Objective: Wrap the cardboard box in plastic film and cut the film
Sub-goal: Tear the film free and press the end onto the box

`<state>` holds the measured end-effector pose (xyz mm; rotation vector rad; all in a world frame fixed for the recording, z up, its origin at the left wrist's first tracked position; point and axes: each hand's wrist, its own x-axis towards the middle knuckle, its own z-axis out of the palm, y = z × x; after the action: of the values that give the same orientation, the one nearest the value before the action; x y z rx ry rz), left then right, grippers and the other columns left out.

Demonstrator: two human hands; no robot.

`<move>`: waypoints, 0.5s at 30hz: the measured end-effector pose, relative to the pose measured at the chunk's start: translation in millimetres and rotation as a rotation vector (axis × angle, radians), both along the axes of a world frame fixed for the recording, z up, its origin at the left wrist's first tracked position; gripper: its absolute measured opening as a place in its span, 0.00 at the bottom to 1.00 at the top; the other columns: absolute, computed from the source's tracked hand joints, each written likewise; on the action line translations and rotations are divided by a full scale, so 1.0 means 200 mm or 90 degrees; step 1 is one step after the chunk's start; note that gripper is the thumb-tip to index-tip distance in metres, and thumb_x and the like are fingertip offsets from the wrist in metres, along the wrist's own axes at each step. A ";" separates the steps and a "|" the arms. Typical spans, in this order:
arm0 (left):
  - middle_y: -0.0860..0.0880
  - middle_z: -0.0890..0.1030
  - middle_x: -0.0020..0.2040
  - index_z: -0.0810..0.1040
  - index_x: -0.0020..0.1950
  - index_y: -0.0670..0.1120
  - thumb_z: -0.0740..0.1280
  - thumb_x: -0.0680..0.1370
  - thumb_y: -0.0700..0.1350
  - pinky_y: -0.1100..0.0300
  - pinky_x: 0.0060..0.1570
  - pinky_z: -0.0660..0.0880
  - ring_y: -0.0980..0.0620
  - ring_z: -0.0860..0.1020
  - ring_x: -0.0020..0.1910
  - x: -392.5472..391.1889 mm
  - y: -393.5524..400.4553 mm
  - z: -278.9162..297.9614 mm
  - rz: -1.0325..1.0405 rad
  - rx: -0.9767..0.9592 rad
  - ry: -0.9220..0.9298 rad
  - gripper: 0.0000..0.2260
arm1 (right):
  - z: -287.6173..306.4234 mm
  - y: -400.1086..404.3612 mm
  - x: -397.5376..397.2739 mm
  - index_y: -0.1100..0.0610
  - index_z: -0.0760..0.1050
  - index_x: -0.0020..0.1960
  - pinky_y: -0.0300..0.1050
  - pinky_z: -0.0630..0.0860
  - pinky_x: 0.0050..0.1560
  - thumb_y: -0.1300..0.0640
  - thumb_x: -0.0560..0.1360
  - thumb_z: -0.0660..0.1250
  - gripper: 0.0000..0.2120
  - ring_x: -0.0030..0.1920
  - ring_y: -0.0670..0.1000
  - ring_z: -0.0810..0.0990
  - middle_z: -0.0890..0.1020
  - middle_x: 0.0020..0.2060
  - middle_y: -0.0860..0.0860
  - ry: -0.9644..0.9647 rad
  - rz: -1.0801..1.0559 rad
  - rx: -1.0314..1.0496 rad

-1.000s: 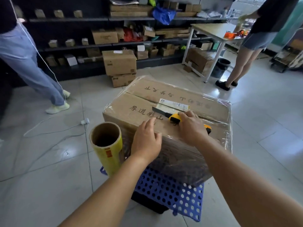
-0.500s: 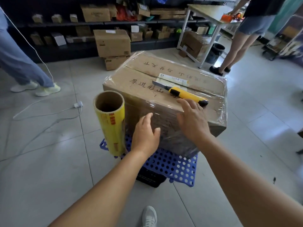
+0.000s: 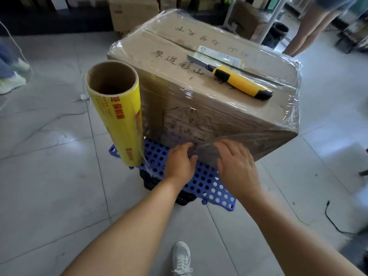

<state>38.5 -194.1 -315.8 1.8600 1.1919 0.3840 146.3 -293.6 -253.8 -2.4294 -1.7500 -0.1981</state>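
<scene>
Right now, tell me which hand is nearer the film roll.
Left. The left hand presses the box's near face just right of the film roll; the right hand lies farther right on the same face.

- One cardboard box (image 3: 209, 80) covered in plastic film (image 3: 286, 108).
- One roll of film (image 3: 119, 120), yellow, on a cardboard core.
- One utility knife (image 3: 237, 80), yellow and black, on top of the box.
- One paper label (image 3: 221, 54) on the box top.
- One blue perforated platform (image 3: 207, 186) under the box.
- Two hands: one left hand (image 3: 179, 162), one right hand (image 3: 237, 168).
- One grey shoe (image 3: 182, 259) at the bottom edge.
- One black bin (image 3: 278, 34) in the background.
- Two other people, only partly in view: bare legs (image 3: 310, 30) at top right, a pale shoe (image 3: 12, 82) at far left.
- At least two more cartons (image 3: 133, 14) in the background; blur hides the exact number.
</scene>
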 end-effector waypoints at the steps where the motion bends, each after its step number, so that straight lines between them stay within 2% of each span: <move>1: 0.46 0.74 0.62 0.71 0.67 0.47 0.66 0.77 0.47 0.54 0.57 0.70 0.46 0.68 0.63 0.04 0.00 -0.03 0.016 0.003 0.002 0.18 | -0.04 0.00 0.02 0.57 0.79 0.58 0.50 0.73 0.60 0.64 0.69 0.71 0.18 0.55 0.56 0.81 0.82 0.54 0.53 -0.022 0.012 0.019; 5: 0.45 0.74 0.59 0.75 0.62 0.48 0.68 0.75 0.47 0.52 0.59 0.69 0.46 0.65 0.62 0.18 0.00 -0.13 0.076 0.015 -0.020 0.15 | -0.13 0.00 0.07 0.56 0.80 0.55 0.44 0.69 0.59 0.64 0.67 0.71 0.17 0.52 0.55 0.82 0.83 0.51 0.51 -0.064 0.055 0.046; 7: 0.46 0.75 0.54 0.78 0.56 0.48 0.69 0.74 0.46 0.53 0.55 0.70 0.46 0.66 0.58 0.22 0.00 -0.16 0.102 0.044 -0.041 0.12 | -0.14 0.01 0.08 0.56 0.81 0.53 0.46 0.73 0.57 0.64 0.66 0.70 0.16 0.51 0.55 0.82 0.83 0.50 0.51 -0.077 0.068 0.044; 10: 0.46 0.76 0.48 0.80 0.48 0.48 0.70 0.73 0.46 0.57 0.49 0.68 0.46 0.68 0.53 0.25 0.01 -0.20 0.135 0.081 -0.066 0.06 | -0.15 0.03 0.10 0.55 0.81 0.53 0.46 0.76 0.54 0.62 0.69 0.60 0.16 0.51 0.53 0.81 0.83 0.49 0.50 -0.093 0.079 0.051; 12: 0.47 0.76 0.45 0.80 0.43 0.49 0.70 0.73 0.46 0.62 0.47 0.64 0.46 0.69 0.51 0.25 0.02 -0.21 0.136 0.096 -0.074 0.02 | -0.15 0.04 0.11 0.55 0.80 0.53 0.44 0.73 0.56 0.61 0.69 0.56 0.18 0.50 0.53 0.81 0.82 0.49 0.50 -0.088 0.089 0.054; 15: 0.48 0.75 0.46 0.78 0.41 0.48 0.68 0.74 0.43 0.62 0.46 0.64 0.48 0.67 0.50 0.22 0.01 -0.19 0.133 0.096 -0.102 0.03 | -0.15 0.06 0.10 0.56 0.80 0.53 0.42 0.67 0.57 0.61 0.69 0.56 0.18 0.49 0.53 0.79 0.82 0.49 0.50 -0.080 0.105 0.072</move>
<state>81.9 -192.3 -353.8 1.7977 1.2800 0.7435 167.0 -281.0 -283.5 -2.2259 -1.9237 -0.4253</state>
